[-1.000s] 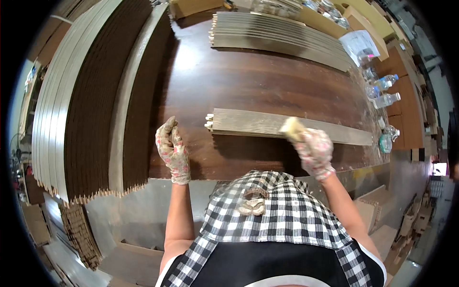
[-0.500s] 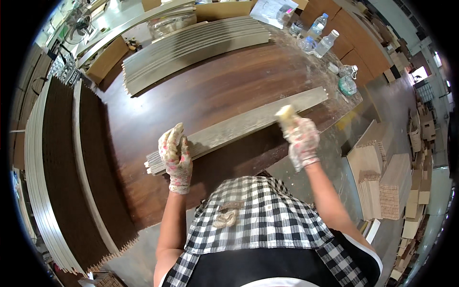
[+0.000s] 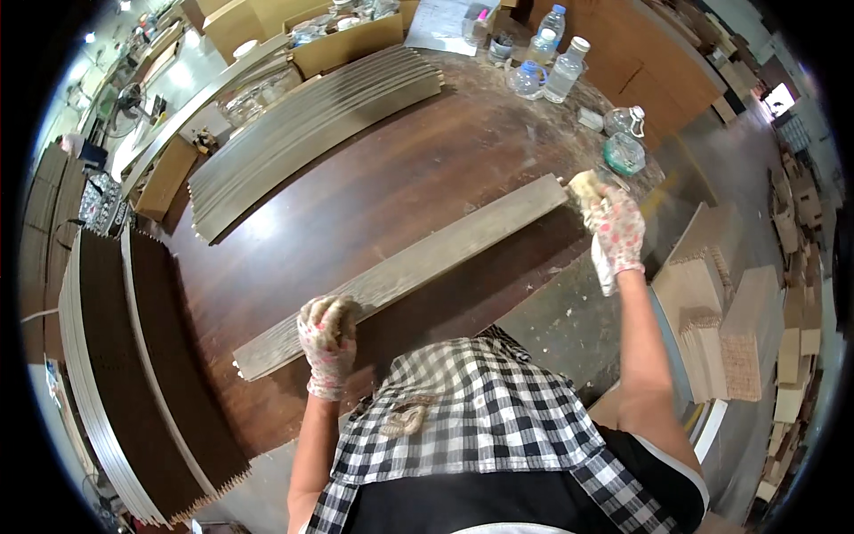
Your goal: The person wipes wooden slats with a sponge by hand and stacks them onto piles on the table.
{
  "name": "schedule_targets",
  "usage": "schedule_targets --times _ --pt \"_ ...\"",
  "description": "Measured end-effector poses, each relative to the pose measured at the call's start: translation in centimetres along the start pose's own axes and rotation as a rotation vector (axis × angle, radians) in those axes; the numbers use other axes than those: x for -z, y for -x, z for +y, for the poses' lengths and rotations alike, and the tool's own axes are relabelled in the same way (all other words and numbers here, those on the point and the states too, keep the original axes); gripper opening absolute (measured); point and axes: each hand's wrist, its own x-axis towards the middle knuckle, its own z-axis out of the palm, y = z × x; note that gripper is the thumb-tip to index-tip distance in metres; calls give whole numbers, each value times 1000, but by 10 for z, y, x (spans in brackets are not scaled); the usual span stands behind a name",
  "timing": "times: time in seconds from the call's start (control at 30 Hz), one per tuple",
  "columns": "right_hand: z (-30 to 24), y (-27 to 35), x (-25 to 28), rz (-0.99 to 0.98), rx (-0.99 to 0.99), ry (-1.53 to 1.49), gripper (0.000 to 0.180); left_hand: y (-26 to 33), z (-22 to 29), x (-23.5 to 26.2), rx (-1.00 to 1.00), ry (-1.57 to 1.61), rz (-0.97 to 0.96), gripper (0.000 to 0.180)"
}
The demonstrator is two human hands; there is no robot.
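A long grey wooden plank [image 3: 418,267] lies diagonally across a dark brown table [image 3: 409,178]. My left hand [image 3: 327,338], in a flowered glove, presses down on the plank near its lower left end. At the plank's upper right end my right hand [image 3: 614,233], also gloved, is shut on a yellowish sanding block [image 3: 585,189] that touches the end of the plank.
A fan of grey planks [image 3: 302,133] lies at the back of the table. Several plastic bottles [image 3: 560,67] stand at the far right. Dark strips [image 3: 151,365] are stacked on the left. Cut wood pieces [image 3: 712,329] sit low on the right.
My right hand has slid the block along the plank out to its far right end. My head has turned, so the plank now runs more steeply. The left hand stays put.
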Motion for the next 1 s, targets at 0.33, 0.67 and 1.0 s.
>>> schedule_targets --times 0.33,0.67,1.0 --pt "-329 44 -61 -423 937 -340 28 32 -18 18 -54 65 -51 26" --pt "-351 29 -61 -710 964 -290 30 41 -33 18 -73 137 -20 26" --pt "-65 -60 -1 -166 246 224 38 21 -17 10 -69 47 -90 21"
